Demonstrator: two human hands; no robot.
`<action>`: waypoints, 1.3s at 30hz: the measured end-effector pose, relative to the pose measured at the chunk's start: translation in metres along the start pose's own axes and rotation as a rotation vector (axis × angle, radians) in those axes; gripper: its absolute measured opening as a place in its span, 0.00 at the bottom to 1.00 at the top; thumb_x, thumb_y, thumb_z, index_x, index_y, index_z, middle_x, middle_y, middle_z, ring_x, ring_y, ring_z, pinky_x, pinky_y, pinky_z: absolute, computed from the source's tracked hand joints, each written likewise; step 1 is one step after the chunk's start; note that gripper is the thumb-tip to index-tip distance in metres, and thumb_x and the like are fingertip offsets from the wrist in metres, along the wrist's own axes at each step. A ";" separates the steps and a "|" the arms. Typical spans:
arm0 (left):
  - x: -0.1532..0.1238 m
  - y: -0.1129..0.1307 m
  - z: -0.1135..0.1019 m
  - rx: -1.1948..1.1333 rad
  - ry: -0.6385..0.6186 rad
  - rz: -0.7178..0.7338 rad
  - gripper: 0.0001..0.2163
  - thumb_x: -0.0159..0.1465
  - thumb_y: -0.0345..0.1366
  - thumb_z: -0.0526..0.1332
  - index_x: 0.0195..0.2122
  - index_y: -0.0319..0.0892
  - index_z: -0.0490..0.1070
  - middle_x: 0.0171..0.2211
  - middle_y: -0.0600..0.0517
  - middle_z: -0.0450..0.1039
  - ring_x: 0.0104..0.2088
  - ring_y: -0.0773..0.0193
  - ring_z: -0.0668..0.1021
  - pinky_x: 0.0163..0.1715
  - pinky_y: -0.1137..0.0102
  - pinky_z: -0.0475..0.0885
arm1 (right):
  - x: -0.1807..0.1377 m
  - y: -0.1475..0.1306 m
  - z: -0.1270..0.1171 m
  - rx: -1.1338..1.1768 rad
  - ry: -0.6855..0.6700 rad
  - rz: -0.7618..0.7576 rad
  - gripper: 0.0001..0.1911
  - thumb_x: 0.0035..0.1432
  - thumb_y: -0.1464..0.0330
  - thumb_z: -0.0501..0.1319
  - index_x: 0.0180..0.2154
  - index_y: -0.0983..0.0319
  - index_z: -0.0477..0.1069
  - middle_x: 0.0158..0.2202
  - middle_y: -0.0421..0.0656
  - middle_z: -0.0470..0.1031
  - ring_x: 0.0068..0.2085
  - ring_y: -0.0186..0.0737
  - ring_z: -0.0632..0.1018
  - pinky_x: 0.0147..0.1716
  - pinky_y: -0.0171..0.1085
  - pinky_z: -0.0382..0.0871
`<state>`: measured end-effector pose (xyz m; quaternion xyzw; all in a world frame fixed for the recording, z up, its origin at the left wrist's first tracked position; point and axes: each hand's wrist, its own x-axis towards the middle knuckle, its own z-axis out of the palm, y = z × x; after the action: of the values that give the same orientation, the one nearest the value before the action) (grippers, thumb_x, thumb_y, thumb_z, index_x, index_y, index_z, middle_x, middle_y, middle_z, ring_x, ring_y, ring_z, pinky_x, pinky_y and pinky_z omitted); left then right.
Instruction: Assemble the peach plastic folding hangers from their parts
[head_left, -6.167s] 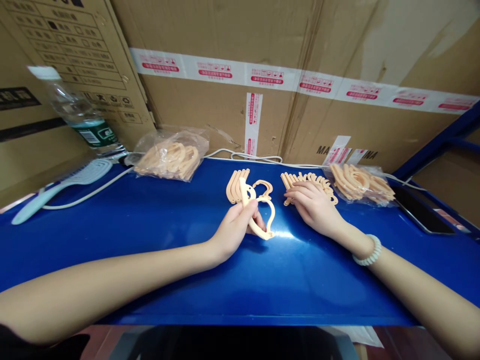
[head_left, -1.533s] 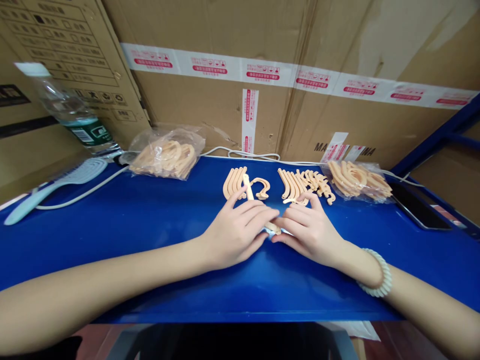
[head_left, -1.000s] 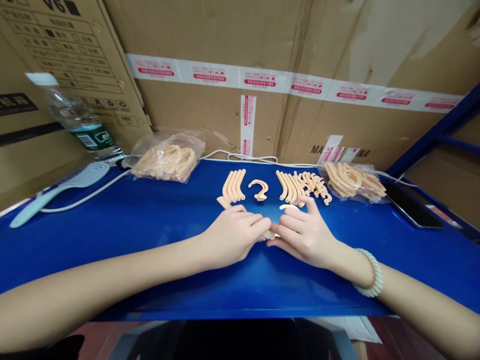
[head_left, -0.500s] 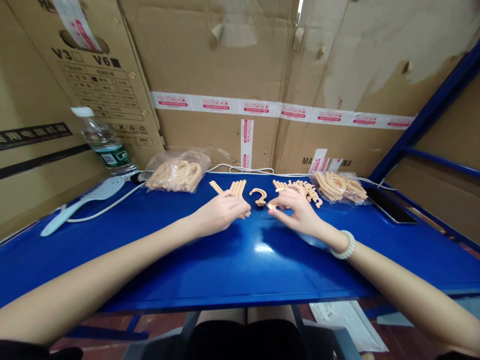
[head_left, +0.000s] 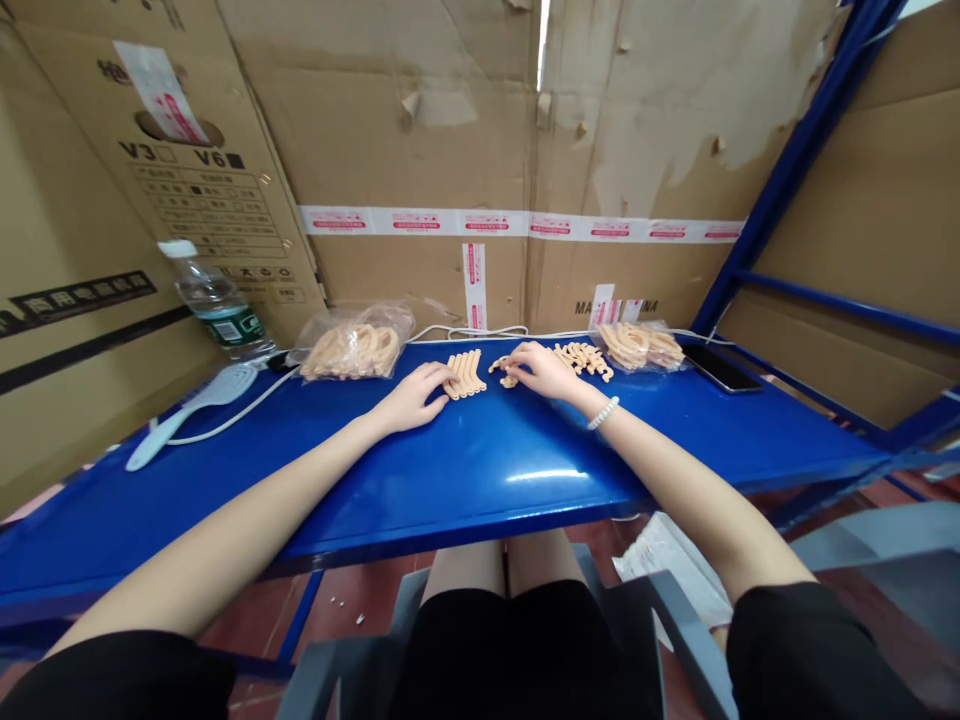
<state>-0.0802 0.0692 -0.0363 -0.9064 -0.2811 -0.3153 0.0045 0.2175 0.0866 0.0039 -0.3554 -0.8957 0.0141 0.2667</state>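
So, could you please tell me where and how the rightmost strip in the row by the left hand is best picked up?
I'd pinch the rightmost strip across its middle, coming from above and the right with the right hand. It is slim and lies flat; the rest of the row crowds its left edge, while a gap separates it from the hooked piece.

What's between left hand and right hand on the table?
Head view: the row of curved strips by the left hand, then hook-shaped parts by the right hand.
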 end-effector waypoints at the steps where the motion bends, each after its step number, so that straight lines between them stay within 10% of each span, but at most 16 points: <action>1: -0.001 0.001 0.000 0.001 0.005 -0.013 0.12 0.67 0.36 0.56 0.51 0.41 0.70 0.49 0.42 0.74 0.52 0.49 0.75 0.56 0.52 0.71 | -0.001 0.000 0.004 0.005 0.007 0.009 0.09 0.66 0.74 0.61 0.42 0.62 0.81 0.41 0.48 0.78 0.45 0.46 0.76 0.48 0.42 0.69; 25: 0.000 0.015 -0.008 0.032 0.020 -0.042 0.12 0.69 0.39 0.55 0.47 0.40 0.71 0.44 0.42 0.75 0.47 0.52 0.76 0.52 0.56 0.73 | -0.004 0.005 -0.016 0.071 0.280 0.213 0.14 0.69 0.71 0.54 0.45 0.64 0.79 0.44 0.50 0.82 0.43 0.44 0.80 0.44 0.40 0.73; 39: 0.007 0.015 -0.004 0.050 -0.023 -0.057 0.14 0.71 0.40 0.55 0.53 0.40 0.71 0.50 0.41 0.76 0.52 0.49 0.75 0.56 0.53 0.72 | -0.008 -0.011 -0.025 -0.177 -0.151 0.071 0.18 0.63 0.70 0.67 0.55 0.62 0.74 0.48 0.49 0.77 0.46 0.44 0.79 0.44 0.39 0.71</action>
<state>-0.0703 0.0592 -0.0270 -0.9012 -0.3145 -0.2978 0.0148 0.2273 0.0690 0.0240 -0.4072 -0.8978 -0.0291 0.1654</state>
